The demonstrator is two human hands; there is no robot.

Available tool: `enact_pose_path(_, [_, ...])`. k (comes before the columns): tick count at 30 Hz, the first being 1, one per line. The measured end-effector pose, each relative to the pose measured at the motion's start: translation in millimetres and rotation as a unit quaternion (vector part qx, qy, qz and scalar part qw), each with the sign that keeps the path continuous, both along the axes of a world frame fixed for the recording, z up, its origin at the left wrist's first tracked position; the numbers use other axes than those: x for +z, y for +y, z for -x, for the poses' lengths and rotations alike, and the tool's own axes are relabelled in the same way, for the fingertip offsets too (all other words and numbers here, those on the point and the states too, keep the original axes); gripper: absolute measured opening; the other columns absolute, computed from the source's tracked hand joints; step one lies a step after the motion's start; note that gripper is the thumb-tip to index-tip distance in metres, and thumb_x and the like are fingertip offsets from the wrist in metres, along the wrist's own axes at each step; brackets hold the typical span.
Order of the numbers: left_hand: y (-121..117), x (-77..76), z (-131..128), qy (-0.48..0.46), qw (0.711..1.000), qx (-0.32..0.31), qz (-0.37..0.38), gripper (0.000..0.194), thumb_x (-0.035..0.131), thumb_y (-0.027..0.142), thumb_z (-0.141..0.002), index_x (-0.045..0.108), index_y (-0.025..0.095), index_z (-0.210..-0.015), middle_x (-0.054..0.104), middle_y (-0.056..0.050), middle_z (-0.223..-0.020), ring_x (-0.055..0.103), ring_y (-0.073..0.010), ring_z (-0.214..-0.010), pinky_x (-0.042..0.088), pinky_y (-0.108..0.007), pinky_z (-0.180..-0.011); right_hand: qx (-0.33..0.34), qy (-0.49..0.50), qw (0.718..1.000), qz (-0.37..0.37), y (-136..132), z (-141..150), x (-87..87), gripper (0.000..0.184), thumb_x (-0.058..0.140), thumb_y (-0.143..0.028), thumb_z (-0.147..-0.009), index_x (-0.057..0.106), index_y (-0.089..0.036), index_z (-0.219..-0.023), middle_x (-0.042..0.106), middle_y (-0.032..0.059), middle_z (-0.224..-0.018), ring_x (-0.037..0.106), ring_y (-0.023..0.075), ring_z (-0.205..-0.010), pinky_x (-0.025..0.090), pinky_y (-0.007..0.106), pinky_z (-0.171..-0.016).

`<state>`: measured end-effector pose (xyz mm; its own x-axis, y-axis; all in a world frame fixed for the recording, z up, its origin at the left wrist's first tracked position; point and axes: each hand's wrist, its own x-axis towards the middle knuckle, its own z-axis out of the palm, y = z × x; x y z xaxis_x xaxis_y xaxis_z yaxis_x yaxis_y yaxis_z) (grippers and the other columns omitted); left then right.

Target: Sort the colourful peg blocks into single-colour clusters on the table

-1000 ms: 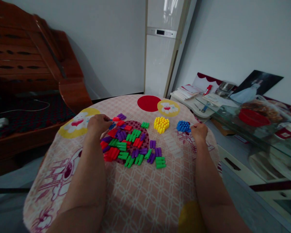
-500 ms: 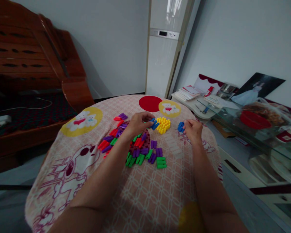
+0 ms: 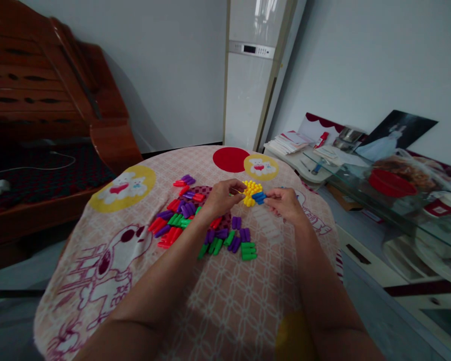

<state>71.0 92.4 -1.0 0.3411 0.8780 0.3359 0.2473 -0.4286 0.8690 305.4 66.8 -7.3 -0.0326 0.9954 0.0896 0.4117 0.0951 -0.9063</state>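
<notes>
Our right hand (image 3: 284,204) pinches a small set of blue pieces (image 3: 259,198) between thumb and fingertips, at the near right side of the yellow cluster (image 3: 251,188); whether the two touch, we cannot tell. Our left hand (image 3: 221,198) is at the cluster's left edge, thumb and fingers curved toward it, and we cannot tell whether they grip anything. The yellow cluster is over the far half of the patterned tablecloth (image 3: 229,311). To its left, partly hidden by our left forearm (image 3: 161,281), we see a loose scatter of purple pieces (image 3: 188,209), red pieces (image 3: 175,235) and green pieces (image 3: 216,245), many joined in short rows. A green block (image 3: 248,251) lies at the scatter's near right corner. Beyond the table, a wooden bench (image 3: 113,138) stands on the left and a tall white unit (image 3: 248,95) behind.
</notes>
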Motion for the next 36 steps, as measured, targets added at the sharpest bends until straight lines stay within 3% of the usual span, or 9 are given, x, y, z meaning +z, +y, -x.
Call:
enact_pose_path(4, [4, 3.8, 8, -0.010, 1.000, 0.010, 0.018, 0.021, 0.065, 0.027, -0.075, 0.071, 0.016, -0.092, 0.072, -0.005, -0.081, 0.066, -0.0146, -0.067, 0.054, -0.025, -0.058, -0.128, -0.191, 0.971, -0.058, 2, -45, 1.4, 0.016, 0.065, -0.023, -0.068, 0.075, -0.016, -0.078, 0.073, 0.0046, -0.070, 0.065, 0.0173, -0.059, 0.049, 0.027, -0.056])
enact_pose_path(7, [4, 7.2, 11, -0.020, 0.999, 0.015, 0.026, 0.020, 0.066, 0.027, -0.074, 0.071, 0.015, -0.089, 0.072, -0.005, -0.079, 0.066, -0.0144, -0.066, 0.053, -0.024, -0.057, -0.145, -0.336, 0.929, -0.062, 2, -68, -0.7, 0.016, 0.064, -0.017, -0.068, 0.077, -0.017, -0.078, 0.077, 0.0077, -0.080, 0.070, 0.0213, -0.075, 0.051, 0.031, -0.071])
enact_pose_path(10, [4, 8.7, 11, -0.026, 0.999, 0.012, 0.032, 0.021, 0.067, 0.028, -0.073, 0.071, 0.015, -0.089, 0.071, -0.004, -0.075, 0.065, -0.0136, -0.062, 0.052, -0.024, -0.056, -0.144, -0.405, 0.902, -0.048, 4, -77, -7.7, 0.019, 0.065, -0.016, -0.069, 0.079, -0.018, -0.082, 0.078, 0.0080, -0.083, 0.070, 0.0222, -0.078, 0.049, 0.032, -0.074])
enact_pose_path(18, [4, 7.5, 14, -0.026, 0.999, 0.012, 0.038, 0.023, 0.068, 0.030, -0.074, 0.072, 0.015, -0.090, 0.072, -0.004, -0.074, 0.068, -0.0155, -0.064, 0.053, -0.025, -0.056, -0.179, -0.438, 0.879, -0.064, 12, -74, -31.0, 0.021, 0.065, -0.018, -0.072, 0.076, -0.018, -0.089, 0.077, 0.0100, -0.090, 0.070, 0.0249, -0.085, 0.049, 0.033, -0.077])
enact_pose_path(22, [5, 15.9, 26, -0.035, 0.998, 0.032, 0.038, 0.023, 0.069, 0.030, -0.074, 0.072, 0.014, -0.090, 0.072, -0.004, -0.075, 0.069, -0.0158, -0.066, 0.054, -0.024, -0.058, -0.211, -0.407, 0.885, -0.079, 11, -74, -28.1, 0.020, 0.064, -0.017, -0.074, 0.073, -0.017, -0.091, 0.076, 0.0113, -0.092, 0.070, 0.0248, -0.086, 0.050, 0.033, -0.079])
enact_pose_path(26, [4, 30.5, 47, -0.092, 0.990, 0.101, 0.040, 0.026, 0.071, 0.032, -0.072, 0.071, 0.014, -0.090, 0.071, -0.004, -0.076, 0.069, -0.0160, -0.067, 0.056, -0.026, -0.060, -0.240, -0.356, 0.898, -0.095, 9, -67, -17.7, 0.012, 0.061, -0.018, -0.079, 0.070, -0.017, -0.086, 0.075, 0.0113, -0.090, 0.070, 0.0237, -0.086, 0.049, 0.030, -0.079])
enact_pose_path(32, [1, 45.5, 78, -0.147, 0.969, 0.196, 0.030, 0.023, 0.068, 0.029, -0.072, 0.069, 0.012, -0.088, 0.071, -0.005, -0.075, 0.067, -0.0148, -0.066, 0.056, -0.026, -0.061, -0.149, -0.354, 0.915, -0.124, 4, -24, 0.8, 0.016, 0.058, -0.025, -0.085, 0.072, -0.016, -0.087, 0.075, 0.0091, -0.082, 0.068, 0.0212, -0.077, 0.046, 0.028, -0.071])
enact_pose_path(36, [3, 45.2, 91, -0.170, 0.962, 0.212, 0.013, 0.022, 0.067, 0.029, -0.072, 0.068, 0.012, -0.087, 0.070, -0.004, -0.074, 0.066, -0.0131, -0.063, 0.053, -0.022, -0.056, -0.001, -0.451, 0.890, -0.075, -16, 18, 8.9, 0.019, 0.056, -0.025, -0.091, 0.073, -0.016, -0.090, 0.076, 0.0104, -0.088, 0.068, 0.0209, -0.082, 0.042, 0.028, -0.070])
